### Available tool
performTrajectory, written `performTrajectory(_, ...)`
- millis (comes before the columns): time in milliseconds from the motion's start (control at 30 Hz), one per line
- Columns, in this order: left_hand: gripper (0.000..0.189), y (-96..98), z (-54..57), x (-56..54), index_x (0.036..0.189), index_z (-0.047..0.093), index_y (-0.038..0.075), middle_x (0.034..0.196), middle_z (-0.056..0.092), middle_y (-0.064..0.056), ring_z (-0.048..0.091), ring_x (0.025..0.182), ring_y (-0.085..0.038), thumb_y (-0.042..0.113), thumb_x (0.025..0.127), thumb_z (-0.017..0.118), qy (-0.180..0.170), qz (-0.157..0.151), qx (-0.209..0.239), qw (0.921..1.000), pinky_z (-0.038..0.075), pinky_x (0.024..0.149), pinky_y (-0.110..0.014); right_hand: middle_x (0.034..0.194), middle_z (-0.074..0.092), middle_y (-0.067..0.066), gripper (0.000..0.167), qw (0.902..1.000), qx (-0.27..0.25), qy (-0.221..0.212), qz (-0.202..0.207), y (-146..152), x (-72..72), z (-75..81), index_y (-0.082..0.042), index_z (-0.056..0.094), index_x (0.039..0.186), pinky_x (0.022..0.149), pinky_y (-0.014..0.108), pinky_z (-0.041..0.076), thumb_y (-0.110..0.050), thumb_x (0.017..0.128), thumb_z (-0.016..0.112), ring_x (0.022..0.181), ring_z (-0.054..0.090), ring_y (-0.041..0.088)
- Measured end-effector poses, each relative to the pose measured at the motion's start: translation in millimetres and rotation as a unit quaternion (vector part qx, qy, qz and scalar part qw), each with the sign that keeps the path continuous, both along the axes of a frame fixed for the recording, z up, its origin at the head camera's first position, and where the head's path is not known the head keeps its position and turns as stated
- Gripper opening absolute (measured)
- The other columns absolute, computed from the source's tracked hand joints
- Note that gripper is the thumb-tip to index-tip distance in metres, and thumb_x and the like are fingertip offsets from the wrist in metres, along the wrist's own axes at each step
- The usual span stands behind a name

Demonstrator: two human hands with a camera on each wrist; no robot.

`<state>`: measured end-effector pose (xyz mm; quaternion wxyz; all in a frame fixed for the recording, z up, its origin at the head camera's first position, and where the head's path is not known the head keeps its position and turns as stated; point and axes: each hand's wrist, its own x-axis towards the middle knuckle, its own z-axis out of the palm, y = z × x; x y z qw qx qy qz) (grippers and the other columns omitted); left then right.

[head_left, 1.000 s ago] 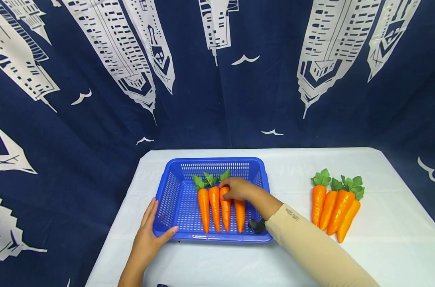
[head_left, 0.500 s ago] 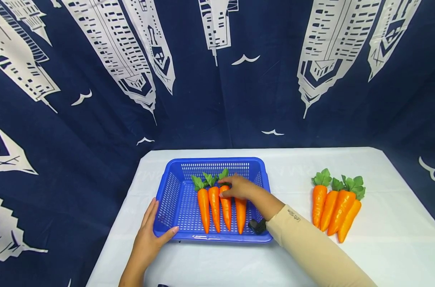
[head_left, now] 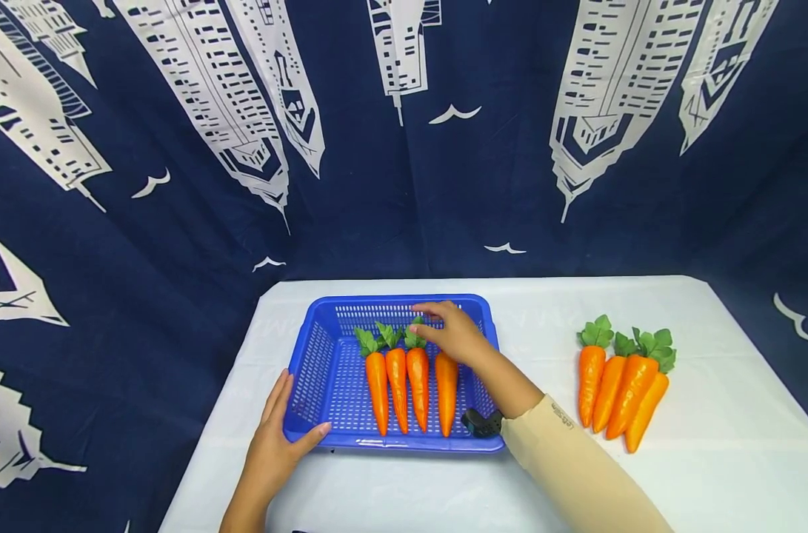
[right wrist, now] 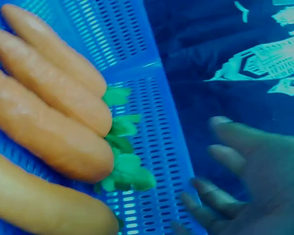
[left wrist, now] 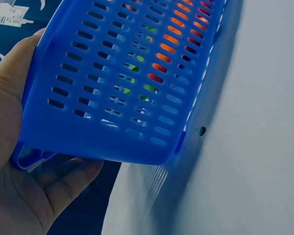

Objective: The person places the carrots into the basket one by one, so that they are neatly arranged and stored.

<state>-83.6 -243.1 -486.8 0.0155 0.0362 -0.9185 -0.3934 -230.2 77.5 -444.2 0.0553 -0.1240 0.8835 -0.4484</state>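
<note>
A blue plastic basket (head_left: pixel 340 370) stands on the white table, with several orange carrots lying in a row inside. Three have green leaves showing at the far end; the third carrot (head_left: pixel 418 389) has its leaves just under the right thumb in the head view. The rightmost carrot (head_left: pixel 446 396) lies a little apart, its top hidden by the hand. My right hand (head_left: pixel 453 333) hovers over the basket's back part, fingers spread and loosely bent, holding nothing. My left hand (head_left: pixel 277 429) holds the basket's front left corner, thumb over the front rim and fingers along the left wall.
A second group of carrots (head_left: pixel 620 392) with leaves lies on the table (head_left: pixel 550 459) to the right of the basket. A dark wrist device (head_left: pixel 481 422) sits at the right wrist, close over the basket's front right. A navy curtain (head_left: pixel 483 178) hangs behind the table.
My right hand has let go of the third carrot's top and moved up and back, its fingers spreading. The left hand keeps its place on the basket.
</note>
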Motion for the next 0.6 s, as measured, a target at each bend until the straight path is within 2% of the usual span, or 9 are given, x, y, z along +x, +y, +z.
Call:
performTrajectory(133, 0.106, 0.0, 0.6, 0.7, 0.163, 0.018, 0.018, 0.172, 0.008, 0.001, 0.015, 0.157, -0.038, 0.048, 0.083, 0.081, -0.002, 0.0, 0.004, 1.0, 0.019, 0.12, -0.069, 0.135, 0.06, 0.011, 0.045, 0.9969, -0.073, 0.026, -0.013, 3.2, 5.4, 13.4, -0.019, 0.063, 0.137, 0.109, 0.053, 0.048, -0.037, 0.096, 0.069, 0.129, 0.058, 0.031)
performTrajectory(367, 0.106, 1.0, 2.9, 0.3, 0.164, 0.018, 0.018, 0.172, 0.007, 0.003, 0.015, 0.158, -0.038, 0.048, 0.084, 0.08, -0.011, 0.002, 0.002, 0.9999, 0.019, 0.121, -0.068, 0.133, 0.061, 0.011, 0.043, 0.9836, -0.172, 0.05, -0.024, 15.8, 16.7, 40.5, -0.018, 0.062, 0.138, 0.113, 0.049, 0.045, -0.032, 0.097, 0.068, 0.127, 0.058, 0.029)
performTrajectory(600, 0.106, -0.2, 1.4, 0.8, 0.164, 0.017, 0.02, 0.172, 0.008, 0.002, 0.017, 0.157, -0.038, 0.049, 0.083, 0.08, -0.005, 0.0, -0.004, 1.0, 0.021, 0.12, -0.069, 0.136, 0.061, 0.01, 0.048, 0.9757, -0.202, 0.065, -0.054, 38.3, 25.8, 53.6, -0.015, 0.058, 0.141, 0.114, 0.046, 0.045, -0.032, 0.097, 0.068, 0.13, 0.056, 0.026)
